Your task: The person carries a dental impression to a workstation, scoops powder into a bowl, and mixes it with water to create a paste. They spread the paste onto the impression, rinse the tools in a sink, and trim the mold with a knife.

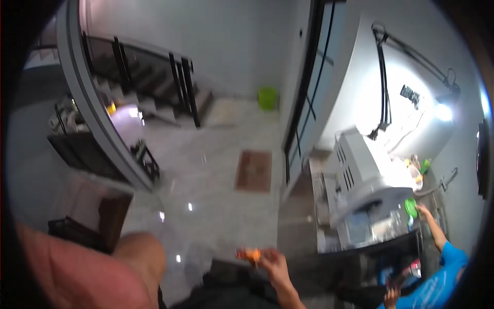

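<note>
My right hand (274,265) is closed on a small orange object (252,254) with a dark reddish end, held above dark cloth (226,286) at the bottom of the view. Blur hides what kind of thing it is. My fingers pinch its right end. My left hand does not show. At the lower left, a pink sleeve (92,268) and a bent bare limb (141,252) fill the corner.
On the right, a person in a blue shirt (435,283) reaches to a green item (410,207) beside a white machine (360,175). A lamp (443,112) shines above. A brown mat (253,171), green bin (267,98) and stairs (149,82) lie ahead.
</note>
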### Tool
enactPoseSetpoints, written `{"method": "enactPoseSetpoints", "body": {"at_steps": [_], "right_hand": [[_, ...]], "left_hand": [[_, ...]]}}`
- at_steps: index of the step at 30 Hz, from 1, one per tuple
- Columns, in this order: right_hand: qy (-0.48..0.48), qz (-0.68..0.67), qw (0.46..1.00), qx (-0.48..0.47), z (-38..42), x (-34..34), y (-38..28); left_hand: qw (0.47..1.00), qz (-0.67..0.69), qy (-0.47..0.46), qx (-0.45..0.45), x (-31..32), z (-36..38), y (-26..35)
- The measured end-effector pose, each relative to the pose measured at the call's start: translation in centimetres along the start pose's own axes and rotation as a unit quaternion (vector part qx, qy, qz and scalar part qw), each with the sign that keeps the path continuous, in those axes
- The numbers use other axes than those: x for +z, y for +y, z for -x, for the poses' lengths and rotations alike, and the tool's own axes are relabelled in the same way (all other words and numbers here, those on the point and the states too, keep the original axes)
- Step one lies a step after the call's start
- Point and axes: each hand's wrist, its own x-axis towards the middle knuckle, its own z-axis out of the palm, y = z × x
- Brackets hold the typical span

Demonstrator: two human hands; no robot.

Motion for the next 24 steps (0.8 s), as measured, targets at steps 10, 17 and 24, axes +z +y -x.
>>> {"method": "enactPoseSetpoints", "body": {"at_steps": [10, 17, 24], "right_hand": [[-0.023, 0.016, 0.999, 0.015, 0.1, 1.9, 0.6], [-0.054, -0.006, 0.998, 0.017, -0.4, 1.9, -0.2], [-0.047, 0.006, 0.999, 0.013, -0.7, 2.4, -0.5]], "left_hand": [[0.998, -0.016, 0.046, 0.025, 0.9, -0.9, 7.0], [0.999, -0.01, 0.045, 0.014, 1.2, -1.4, 6.0], [0.999, 0.004, 0.039, 0.01, 0.4, -1.8, 4.1]]}}
